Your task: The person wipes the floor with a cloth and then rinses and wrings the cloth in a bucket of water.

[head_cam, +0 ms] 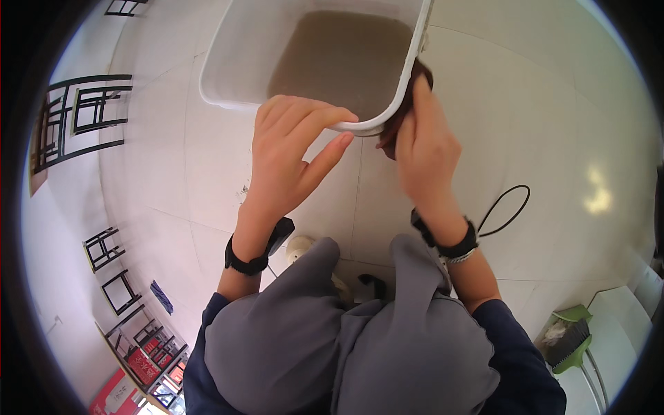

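Note:
Before me a white plastic tub (233, 62) with rounded corners holds murky grey-brown water (342, 57). My left hand (290, 145) grips the tub's near rim, fingers over the edge and thumb below it. Against the outside of the right wall, my right hand (428, 140) presses a dark brown cloth (397, 132). The cloth bunches around the near right corner, partly hidden by my fingers. A black band sits on each wrist.
Pale floor tiles (508, 104) surround the tub. A black cable loop (511, 207) shows beside my right wrist. At lower right stand a green dustpan and broom (570, 342). Dark-framed chairs or stools (98, 109) line the left side. My knees in grey trousers (290, 321) are below.

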Available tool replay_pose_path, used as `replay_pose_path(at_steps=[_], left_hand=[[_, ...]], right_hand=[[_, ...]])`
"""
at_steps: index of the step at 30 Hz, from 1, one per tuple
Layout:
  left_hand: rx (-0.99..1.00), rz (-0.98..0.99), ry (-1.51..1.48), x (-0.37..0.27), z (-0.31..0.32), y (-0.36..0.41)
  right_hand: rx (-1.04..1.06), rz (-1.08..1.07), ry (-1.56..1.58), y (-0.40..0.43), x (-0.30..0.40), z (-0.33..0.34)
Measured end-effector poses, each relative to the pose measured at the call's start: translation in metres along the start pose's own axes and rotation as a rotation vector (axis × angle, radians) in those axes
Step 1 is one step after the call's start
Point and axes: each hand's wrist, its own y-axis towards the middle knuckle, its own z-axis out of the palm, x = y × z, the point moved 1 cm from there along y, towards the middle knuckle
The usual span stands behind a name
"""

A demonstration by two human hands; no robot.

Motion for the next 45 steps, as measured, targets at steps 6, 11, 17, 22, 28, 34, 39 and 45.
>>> replay_pose_path(at_steps=[6,11,17,22,28,34,39,45], left_hand=[[-0.007,-0.010,-0.010,0.000,0.000,0.002],[-0.026,-0.013,0.017,0.003,0.007,-0.002],[-0.027,-0.021,0.040,-0.002,0.003,-0.003],[-0.052,-0.017,0.025,-0.005,0.002,-0.002],[-0.067,-0.022,0.011,-0.005,0.004,0.001],[-0.084,-0.051,0.014,-0.004,0.007,-0.005],[-0.115,-0.034,0.020,-0.004,0.009,-0.006],[-0.137,-0.007,0.018,-0.001,0.013,0.003]], right_hand=[[0.119,0.003,-0.041,0.038,-0.015,-0.008],[0.166,0.019,-0.057,-0.005,-0.005,-0.012],[0.167,-0.072,-0.196,0.021,-0.012,-0.014],[0.160,-0.045,-0.380,0.079,-0.028,-0.010],[0.190,-0.006,-0.314,0.087,-0.039,-0.008],[0.278,-0.069,-0.316,0.016,-0.006,-0.023],[0.306,-0.001,-0.348,0.032,-0.013,-0.021],[0.212,-0.008,-0.369,0.134,-0.054,0.003]])
